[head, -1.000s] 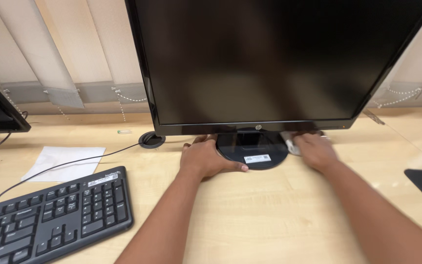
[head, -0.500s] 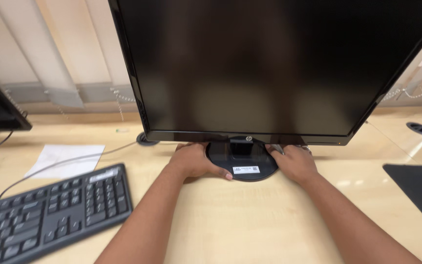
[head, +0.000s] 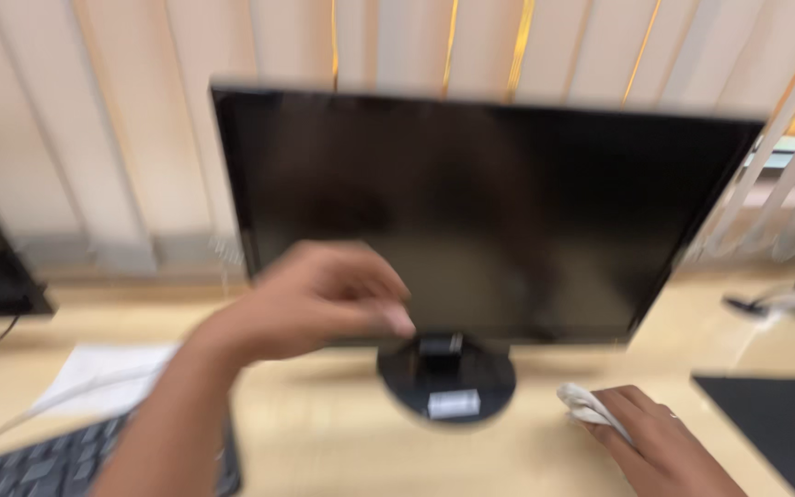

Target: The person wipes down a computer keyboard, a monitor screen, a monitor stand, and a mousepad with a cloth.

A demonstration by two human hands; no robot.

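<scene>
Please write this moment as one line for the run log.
left hand: raised before monitor, empty | right hand: on desk, holding white cloth | round base: untouched | image blurred

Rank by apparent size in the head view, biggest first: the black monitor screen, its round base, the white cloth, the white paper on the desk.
1. Black monitor screen, by far the largest.
2. Round base.
3. White paper, partly hidden by the left hand's forearm, so ranking it against the base is unsure.
4. White cloth, bunched in the right hand.

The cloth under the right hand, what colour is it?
White; the crumpled cloth shows under the right hand in the blurred head view.
</scene>
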